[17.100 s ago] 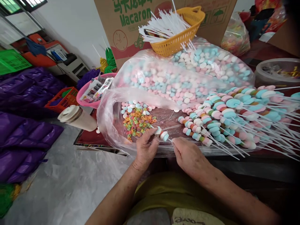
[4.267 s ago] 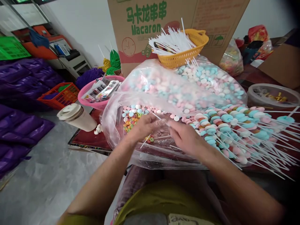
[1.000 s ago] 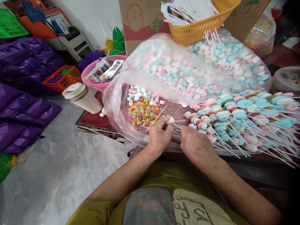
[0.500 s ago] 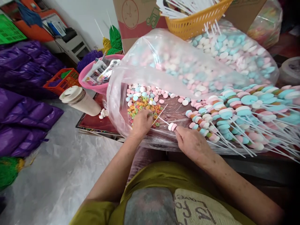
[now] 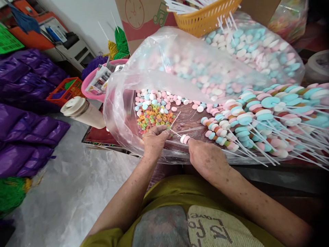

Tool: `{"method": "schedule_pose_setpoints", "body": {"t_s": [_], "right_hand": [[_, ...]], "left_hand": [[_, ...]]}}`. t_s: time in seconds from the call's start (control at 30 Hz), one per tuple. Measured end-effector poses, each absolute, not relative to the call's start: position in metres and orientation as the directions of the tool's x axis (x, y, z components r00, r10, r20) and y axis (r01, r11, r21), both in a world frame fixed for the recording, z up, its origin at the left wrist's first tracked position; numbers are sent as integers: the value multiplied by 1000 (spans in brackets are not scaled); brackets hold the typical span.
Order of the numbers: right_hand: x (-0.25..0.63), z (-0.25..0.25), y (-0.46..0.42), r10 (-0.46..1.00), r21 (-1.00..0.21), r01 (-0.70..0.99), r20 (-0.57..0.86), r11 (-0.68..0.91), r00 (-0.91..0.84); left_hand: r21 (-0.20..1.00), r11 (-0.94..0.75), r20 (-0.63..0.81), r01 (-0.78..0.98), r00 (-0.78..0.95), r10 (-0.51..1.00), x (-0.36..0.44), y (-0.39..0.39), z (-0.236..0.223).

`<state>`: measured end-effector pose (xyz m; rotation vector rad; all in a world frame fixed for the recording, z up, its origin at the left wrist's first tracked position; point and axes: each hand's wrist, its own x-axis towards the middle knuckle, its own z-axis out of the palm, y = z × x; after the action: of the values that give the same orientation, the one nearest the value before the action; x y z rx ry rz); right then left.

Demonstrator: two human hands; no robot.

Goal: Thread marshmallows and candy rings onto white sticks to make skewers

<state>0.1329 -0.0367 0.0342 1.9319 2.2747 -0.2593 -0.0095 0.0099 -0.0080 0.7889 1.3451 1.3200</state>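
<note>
My right hand [image 5: 205, 158] pinches a thin white stick [image 5: 177, 133] that carries two round candies [image 5: 184, 139], one white and one pink. My left hand [image 5: 155, 140] is closed at the stick's free tip, fingers pinched over something too small to name, right beside the pile of small coloured ring candies [image 5: 154, 120]. Both hands rest on the open mouth of a big clear plastic bag [image 5: 120, 103]. Loose pink, blue and white disc candies [image 5: 164, 98] lie just behind the rings.
Finished candy skewers [image 5: 259, 120] are heaped to the right, sticks pointing right. A full candy bag [image 5: 231, 58], yellow basket of sticks [image 5: 205, 17] and cardboard box [image 5: 138, 20] stand behind. A lidded cup [image 5: 82, 111] and pink basket [image 5: 95, 82] sit left. Purple bags [image 5: 25, 127] cover the floor.
My left hand came back from the ring candies to the stick's tip. The stick with its two candies has shifted slightly left and down in my right hand.
</note>
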Motion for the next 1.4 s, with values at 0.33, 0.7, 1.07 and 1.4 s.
{"method": "schedule_pose_setpoints", "body": {"t_s": [0.33, 0.7, 1.07, 1.4], "right_hand": [[139, 18, -29, 977, -167, 976, -138, 137, -161], [153, 12, -26, 967, -326, 921, -63, 213, -247], [141, 33, -31, 941, -270, 935, -185, 230, -284], [139, 33, -33, 955, -297, 944, -207, 144, -211]], "left_hand": [[986, 125, -126, 113, -1, 992, -8, -3, -3], [725, -101, 58, 681, 86, 995, -33, 56, -8], [904, 279, -220, -323, 208, 953, -49, 30, 14], [903, 272, -161, -332, 325, 932, -37, 36, 12]]}}
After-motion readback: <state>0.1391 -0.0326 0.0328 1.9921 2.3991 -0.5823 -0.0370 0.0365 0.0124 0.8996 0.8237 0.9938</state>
